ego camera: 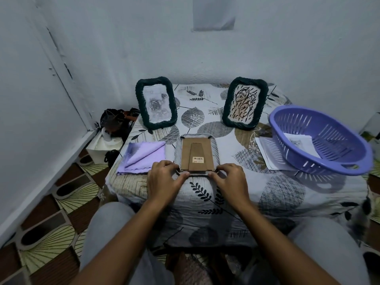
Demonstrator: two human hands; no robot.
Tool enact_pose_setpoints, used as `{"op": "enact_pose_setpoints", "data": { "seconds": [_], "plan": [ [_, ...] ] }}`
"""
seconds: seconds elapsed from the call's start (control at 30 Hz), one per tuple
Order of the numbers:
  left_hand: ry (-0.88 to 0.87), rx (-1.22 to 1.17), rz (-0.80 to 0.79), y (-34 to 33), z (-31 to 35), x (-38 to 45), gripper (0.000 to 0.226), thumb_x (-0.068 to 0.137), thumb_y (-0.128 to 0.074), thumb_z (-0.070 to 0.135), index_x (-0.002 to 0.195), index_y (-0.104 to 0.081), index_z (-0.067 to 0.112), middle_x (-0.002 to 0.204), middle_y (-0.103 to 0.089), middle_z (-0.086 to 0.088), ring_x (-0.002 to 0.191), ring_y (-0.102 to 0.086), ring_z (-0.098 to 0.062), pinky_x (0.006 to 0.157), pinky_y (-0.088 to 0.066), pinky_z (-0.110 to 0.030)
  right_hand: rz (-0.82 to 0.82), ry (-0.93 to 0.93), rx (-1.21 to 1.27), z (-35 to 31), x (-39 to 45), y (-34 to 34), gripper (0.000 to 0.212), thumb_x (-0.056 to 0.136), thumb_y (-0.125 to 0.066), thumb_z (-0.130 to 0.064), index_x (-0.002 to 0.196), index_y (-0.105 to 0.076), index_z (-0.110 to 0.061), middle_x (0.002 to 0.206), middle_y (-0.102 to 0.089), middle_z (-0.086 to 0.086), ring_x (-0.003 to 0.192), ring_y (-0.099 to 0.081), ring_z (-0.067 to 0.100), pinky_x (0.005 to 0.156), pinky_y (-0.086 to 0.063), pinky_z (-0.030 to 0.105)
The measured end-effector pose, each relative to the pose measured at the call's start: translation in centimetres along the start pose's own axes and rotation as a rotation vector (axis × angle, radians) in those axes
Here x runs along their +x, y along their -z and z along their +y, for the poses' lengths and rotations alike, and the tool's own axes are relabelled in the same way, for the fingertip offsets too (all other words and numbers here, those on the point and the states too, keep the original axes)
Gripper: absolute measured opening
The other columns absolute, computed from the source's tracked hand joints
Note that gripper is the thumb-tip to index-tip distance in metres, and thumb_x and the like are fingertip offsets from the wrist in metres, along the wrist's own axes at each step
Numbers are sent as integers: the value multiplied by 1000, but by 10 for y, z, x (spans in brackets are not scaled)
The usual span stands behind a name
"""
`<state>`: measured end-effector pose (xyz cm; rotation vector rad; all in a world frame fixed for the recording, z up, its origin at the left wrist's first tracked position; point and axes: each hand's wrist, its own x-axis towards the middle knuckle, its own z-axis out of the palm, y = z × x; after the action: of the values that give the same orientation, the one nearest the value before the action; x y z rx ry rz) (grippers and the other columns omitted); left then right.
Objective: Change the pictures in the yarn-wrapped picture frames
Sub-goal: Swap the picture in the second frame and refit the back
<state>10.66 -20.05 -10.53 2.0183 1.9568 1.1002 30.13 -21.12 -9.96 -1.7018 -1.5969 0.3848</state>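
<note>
We have both hands (198, 177) pinching the face-down frame's (196, 154) near edge; next we should free its backing board (197, 155).

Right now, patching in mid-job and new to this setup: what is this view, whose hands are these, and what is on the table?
There is no machine: a person's head-worn camera looks down at their own hands. The left hand and right hand pinch the near edge of a face-down frame, cardboard back up. Two yarn-wrapped frames stand behind it. A purple cloth lies on the left; on the right, a purple basket holds paper.
</note>
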Motion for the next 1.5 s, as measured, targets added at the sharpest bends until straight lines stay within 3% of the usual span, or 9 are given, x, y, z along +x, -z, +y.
{"op": "enact_pose_setpoints", "data": {
  "seconds": [0.3,0.53,0.9,1.07,1.5],
  "plan": [
    [20,21,-3,1,1,0,42,74,-74,52,99,-75,19,99,-66,1,97,-53,-20,76,-37,-34,-9,-85,53,0,4,-8,38,73,-77,-38,97,-73,-9,96,-69,4,100,-57,24,79,-49,37],
    [56,24,-43,3,3,4,43,73,-74,53,103,-74,23,104,-65,1,102,-51,-19,82,-35,-34,-27,-176,101,-1,11,-13,47,67,-82,-33,108,-72,-11,108,-69,7,111,-55,27,94,-47,43],
    [65,40,-92,1,-1,8,40,71,-72,58,102,-74,32,104,-62,4,102,-48,-15,85,-34,-35,-66,-206,129,-8,12,-5,34,69,-82,-30,101,-75,-22,107,-68,5,114,-51,28,98,-44,43],
    [28,90,-96,4,0,10,39,73,-71,58,102,-74,33,104,-62,5,102,-48,-15,82,-31,-34,-93,-179,101,-11,8,2,32,75,-79,-29,106,-73,-22,114,-61,5,120,-41,25,102,-37,39],
    [1,70,-69,4,1,5,46,76,-69,57,111,-68,28,102,-62,5,100,-48,-15,78,-30,-32,-106,-148,61,-9,7,2,31,78,-76,-33,107,-71,-23,114,-61,5,118,-38,24,96,-35,36]
  ]
}}
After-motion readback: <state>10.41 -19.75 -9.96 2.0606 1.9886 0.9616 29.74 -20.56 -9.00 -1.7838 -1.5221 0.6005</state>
